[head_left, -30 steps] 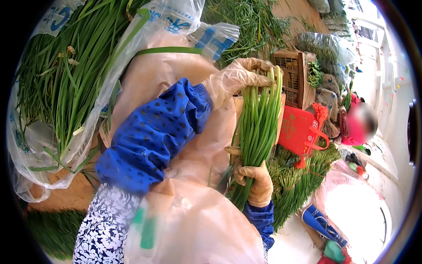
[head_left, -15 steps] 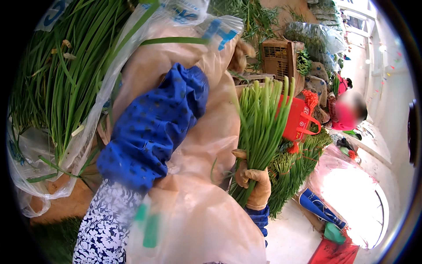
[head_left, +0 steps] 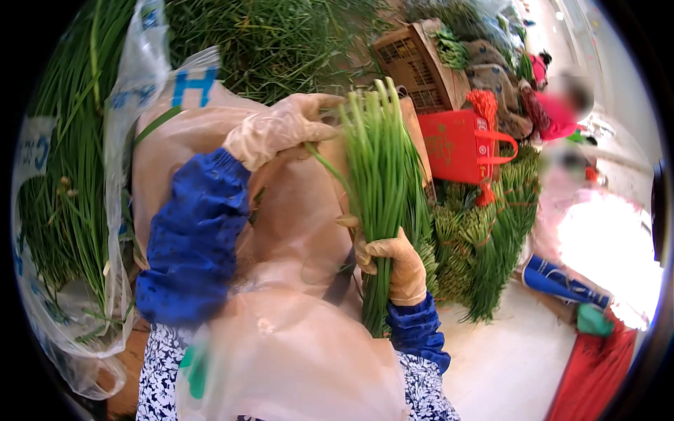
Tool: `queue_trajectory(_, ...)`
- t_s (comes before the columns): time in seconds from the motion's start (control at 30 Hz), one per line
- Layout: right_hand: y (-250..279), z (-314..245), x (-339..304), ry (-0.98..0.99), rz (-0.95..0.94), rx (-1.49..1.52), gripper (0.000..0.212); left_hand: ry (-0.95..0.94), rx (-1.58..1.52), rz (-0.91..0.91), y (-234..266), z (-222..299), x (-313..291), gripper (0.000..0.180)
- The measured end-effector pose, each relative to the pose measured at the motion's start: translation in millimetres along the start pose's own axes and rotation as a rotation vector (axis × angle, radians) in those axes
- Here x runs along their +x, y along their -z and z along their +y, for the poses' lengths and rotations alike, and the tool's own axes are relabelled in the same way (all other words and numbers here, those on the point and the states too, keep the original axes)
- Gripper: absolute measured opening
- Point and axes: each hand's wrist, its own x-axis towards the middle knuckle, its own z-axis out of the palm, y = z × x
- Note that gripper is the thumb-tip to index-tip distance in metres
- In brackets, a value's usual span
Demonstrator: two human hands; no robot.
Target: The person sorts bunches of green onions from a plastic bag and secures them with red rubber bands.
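In the grip of the right hand [head_left: 399, 263] is a green-stalk bundle [head_left: 375, 165]; the left hand [head_left: 284, 128], away from it half a second ago, is back beside its top, fingers parted, so both hands now attend it; a red bag [head_left: 449, 147] lies rightward.

Bundle [head_left: 375, 172]: slim, green, pale ends toward 12 o'clock, darker toward 6, lower part gripped in right hand [head_left: 401, 263]; stray stem [head_left: 326, 164] splayed toward 10.
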Motion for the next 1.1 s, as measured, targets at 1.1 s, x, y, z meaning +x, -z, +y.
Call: queue_trajectory(1.1, 248, -14, 57, 0.406, 0.609, -0.205, 0.029, -0.257, 1.878, -0.234, -123, -70, 284, 0.034)
